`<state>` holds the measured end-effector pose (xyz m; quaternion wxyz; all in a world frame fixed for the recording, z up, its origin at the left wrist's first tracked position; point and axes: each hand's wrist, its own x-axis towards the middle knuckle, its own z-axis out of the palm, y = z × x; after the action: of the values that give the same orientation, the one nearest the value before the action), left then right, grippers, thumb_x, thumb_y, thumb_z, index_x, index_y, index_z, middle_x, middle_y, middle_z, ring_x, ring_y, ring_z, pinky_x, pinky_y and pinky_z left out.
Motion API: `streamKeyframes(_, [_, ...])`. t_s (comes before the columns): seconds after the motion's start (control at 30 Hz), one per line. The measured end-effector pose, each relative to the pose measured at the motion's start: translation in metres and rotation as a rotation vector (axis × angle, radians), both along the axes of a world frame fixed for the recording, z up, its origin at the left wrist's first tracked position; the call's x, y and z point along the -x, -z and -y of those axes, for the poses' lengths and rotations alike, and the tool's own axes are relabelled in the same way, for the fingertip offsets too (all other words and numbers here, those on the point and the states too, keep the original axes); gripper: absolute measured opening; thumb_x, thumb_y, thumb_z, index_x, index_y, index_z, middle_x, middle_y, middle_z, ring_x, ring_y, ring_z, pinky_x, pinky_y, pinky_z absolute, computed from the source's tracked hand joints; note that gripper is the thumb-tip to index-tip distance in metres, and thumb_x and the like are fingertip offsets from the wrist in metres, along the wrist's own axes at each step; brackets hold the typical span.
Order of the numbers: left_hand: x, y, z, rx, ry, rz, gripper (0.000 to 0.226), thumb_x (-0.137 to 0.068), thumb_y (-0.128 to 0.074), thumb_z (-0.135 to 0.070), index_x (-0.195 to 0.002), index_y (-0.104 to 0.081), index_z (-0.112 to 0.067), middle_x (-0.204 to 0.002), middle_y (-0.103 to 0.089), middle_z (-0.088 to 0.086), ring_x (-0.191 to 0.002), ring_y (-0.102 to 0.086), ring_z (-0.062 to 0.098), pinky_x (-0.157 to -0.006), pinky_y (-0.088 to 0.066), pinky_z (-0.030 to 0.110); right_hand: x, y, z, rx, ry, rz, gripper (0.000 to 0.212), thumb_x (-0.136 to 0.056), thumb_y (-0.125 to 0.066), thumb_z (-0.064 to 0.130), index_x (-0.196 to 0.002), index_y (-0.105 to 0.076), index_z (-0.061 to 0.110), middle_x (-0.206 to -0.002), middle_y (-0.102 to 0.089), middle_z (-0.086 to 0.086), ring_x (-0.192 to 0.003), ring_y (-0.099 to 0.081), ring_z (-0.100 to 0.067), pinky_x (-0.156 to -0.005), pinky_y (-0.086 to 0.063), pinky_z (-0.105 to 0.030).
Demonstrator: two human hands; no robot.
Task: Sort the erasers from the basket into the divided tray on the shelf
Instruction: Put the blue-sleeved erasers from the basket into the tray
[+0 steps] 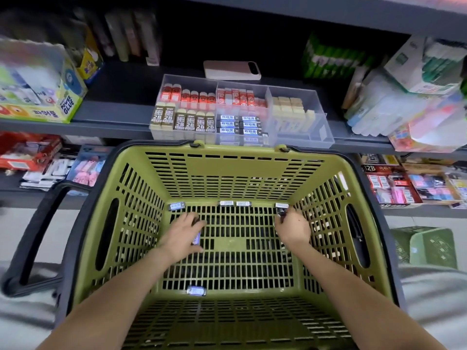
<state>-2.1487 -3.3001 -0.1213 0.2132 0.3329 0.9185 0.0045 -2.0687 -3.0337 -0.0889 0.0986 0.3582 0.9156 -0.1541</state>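
Observation:
Both my hands reach down into a green basket (255,168). My left hand (180,234) is closed around a blue-sleeved eraser (197,238) near the basket floor. My right hand (293,224) grips a dark eraser (281,212) at the far right corner. Loose erasers lie along the far wall: one at the left (177,205), two in the middle (235,203), one by my right hand (282,205). Another eraser (196,291) lies near me. The clear divided tray (326,137) on the shelf holds rows of red, gold, blue and cream erasers.
A pink phone (232,69) lies behind the tray. A glue box (38,97) stands on the shelf at left, packaged goods (409,102) at right. The basket's dark handle (32,238) hangs at left. A green crate (427,246) sits on the floor at right.

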Motion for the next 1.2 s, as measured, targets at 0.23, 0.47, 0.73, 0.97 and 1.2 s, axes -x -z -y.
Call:
streamKeyframes(0.23, [0.0,-0.007,-0.005,-0.385,-0.414,0.241,0.053,-0.082,-0.07,-0.021,-0.131,-0.048,-0.016,-0.121,-0.06,0.002,-0.107,-0.062,0.016,-0.091,-0.052,0.028,0.011,0.011,0.004,0.019,0.05,0.01,0.039,-0.09,-0.059,0.032,-0.119,-0.045,0.011,-0.118,-0.049,-0.018,-0.076,-0.059,-0.027,-0.061,-0.042,-0.027])
streamKeyframes(0.47, [0.002,-0.031,-0.039,-1.054,-1.272,1.21,0.036,-0.082,-0.046,0.015,-0.111,-0.053,-0.006,-0.106,-0.056,0.02,-0.092,-0.061,0.029,-0.07,-0.055,0.036,0.01,0.008,0.009,0.078,0.043,-0.036,0.039,-0.08,-0.067,0.034,-0.105,-0.045,0.014,-0.095,-0.056,-0.007,-0.062,-0.049,-0.016,-0.049,-0.032,-0.022])
streamKeyframes(0.73, [-0.013,-0.034,-0.071,-1.152,-1.371,1.693,0.054,-0.09,-0.047,-0.055,-0.107,-0.067,-0.008,-0.11,-0.066,0.018,-0.098,-0.065,0.035,-0.075,-0.055,0.048,0.015,-0.028,0.083,0.676,-0.079,-0.263,0.03,-0.075,-0.073,0.032,-0.092,-0.051,0.022,-0.081,-0.064,0.008,-0.071,-0.063,-0.007,-0.058,-0.049,-0.021])
streamKeyframes(0.97, [-0.009,-0.027,-0.07,-1.063,-1.371,1.409,0.037,-0.07,-0.075,-0.031,-0.094,-0.066,-0.004,-0.081,-0.062,0.009,-0.062,-0.057,0.016,-0.047,-0.049,0.021,0.022,-0.017,0.015,0.063,0.05,-0.271,0.024,-0.092,-0.053,0.016,-0.114,-0.063,0.012,-0.117,-0.064,-0.005,-0.084,-0.066,-0.022,-0.066,-0.049,-0.027])
streamKeyframes(1.2, [0.01,-0.017,-0.065,-0.831,-0.904,0.556,0.043,-0.081,-0.073,-0.022,-0.118,-0.053,-0.027,-0.069,-0.055,-0.005,-0.053,-0.045,0.01,-0.051,-0.045,0.021,0.016,0.015,-0.007,0.105,-0.015,-0.069,0.015,-0.091,-0.056,0.014,-0.105,-0.062,0.012,-0.094,-0.068,-0.007,-0.069,-0.062,-0.02,-0.052,-0.041,-0.022])
